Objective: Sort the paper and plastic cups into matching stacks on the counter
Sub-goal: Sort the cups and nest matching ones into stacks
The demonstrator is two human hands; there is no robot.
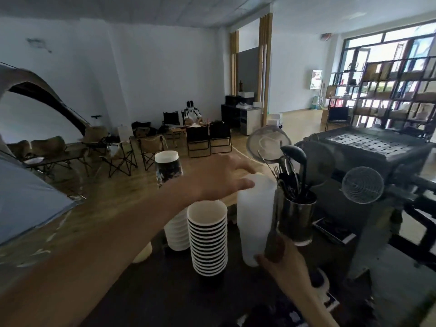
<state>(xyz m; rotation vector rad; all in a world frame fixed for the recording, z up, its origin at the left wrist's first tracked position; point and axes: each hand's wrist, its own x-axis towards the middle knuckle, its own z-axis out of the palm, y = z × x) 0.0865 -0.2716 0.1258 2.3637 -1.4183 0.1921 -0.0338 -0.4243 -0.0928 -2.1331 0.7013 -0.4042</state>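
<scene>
A tall stack of translucent plastic cups stands on the dark counter. My left hand grips its top rim with fingers curled over it. My right hand holds the stack's base from the right. To the left stands a stack of black-and-white paper cups, rims up. Behind it is a stack of plain white cups, partly hidden by my left forearm. A dark patterned paper cup stack rises further back.
A metal holder full of utensils stands right beside the plastic stack. A large espresso machine with round strainers fills the right side. A cream cup peeks out under my left arm. Folding chairs and a seated person are across the room.
</scene>
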